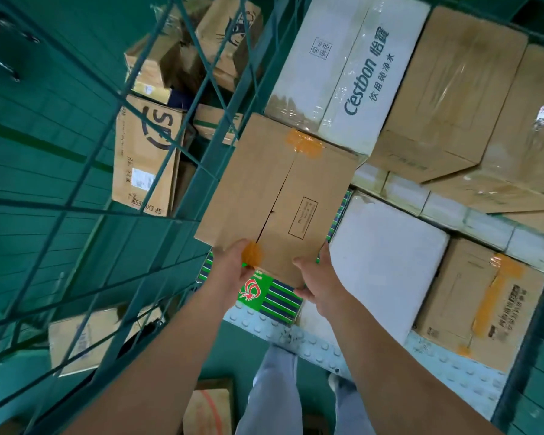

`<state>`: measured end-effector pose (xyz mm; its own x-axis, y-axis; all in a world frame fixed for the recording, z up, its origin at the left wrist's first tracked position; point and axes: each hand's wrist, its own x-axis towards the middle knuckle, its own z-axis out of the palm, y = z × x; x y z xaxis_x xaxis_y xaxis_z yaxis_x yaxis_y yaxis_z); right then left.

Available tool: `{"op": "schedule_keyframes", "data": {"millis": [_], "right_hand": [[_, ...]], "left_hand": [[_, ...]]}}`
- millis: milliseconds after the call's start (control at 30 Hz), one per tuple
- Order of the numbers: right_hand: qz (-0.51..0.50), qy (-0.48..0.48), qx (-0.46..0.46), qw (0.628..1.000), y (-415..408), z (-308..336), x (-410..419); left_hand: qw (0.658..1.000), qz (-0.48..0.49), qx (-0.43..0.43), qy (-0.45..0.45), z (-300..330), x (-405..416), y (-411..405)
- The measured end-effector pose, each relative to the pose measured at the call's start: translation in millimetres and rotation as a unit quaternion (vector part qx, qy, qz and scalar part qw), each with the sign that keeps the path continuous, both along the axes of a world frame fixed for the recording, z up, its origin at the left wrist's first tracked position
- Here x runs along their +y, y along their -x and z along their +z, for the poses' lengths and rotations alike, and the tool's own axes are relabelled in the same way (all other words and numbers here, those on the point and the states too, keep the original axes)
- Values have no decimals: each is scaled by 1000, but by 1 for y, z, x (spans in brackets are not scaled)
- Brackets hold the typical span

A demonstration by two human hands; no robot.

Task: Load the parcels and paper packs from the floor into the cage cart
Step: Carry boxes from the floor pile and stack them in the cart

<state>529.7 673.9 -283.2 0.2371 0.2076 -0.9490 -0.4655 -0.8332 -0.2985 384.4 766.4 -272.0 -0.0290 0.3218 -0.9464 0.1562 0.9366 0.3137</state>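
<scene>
Now both hands grip one brown cardboard parcel sealed with orange tape (277,196), at the middle of the view: the left hand (233,271) curls round its near edge at 7 o'clock, the right hand (318,277) round the near corner at 5 o'clock. It lies on a green striped paper pack (274,296) inside the green wire cage cart (208,171). At 1 o'clock sits one white Cestbon carton (352,70); at 4 o'clock, one white wrapped pack (387,259).
</scene>
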Motion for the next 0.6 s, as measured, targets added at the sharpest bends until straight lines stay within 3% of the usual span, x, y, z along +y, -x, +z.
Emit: {"op": "schedule_keyframes", "data": {"millis": [200,400,600], "right_hand": [[2,10,11,1000,-1,-4,-1],[17,-12,-1,1000,2,-1,-21],[42,-40,26,998,-1,52,-72]], "left_hand": [[999,51,2,-13,-7,-8,0],[999,36,-27,0,6,-34,-2],[997,54,-34,-45,54,-105,0]]}}
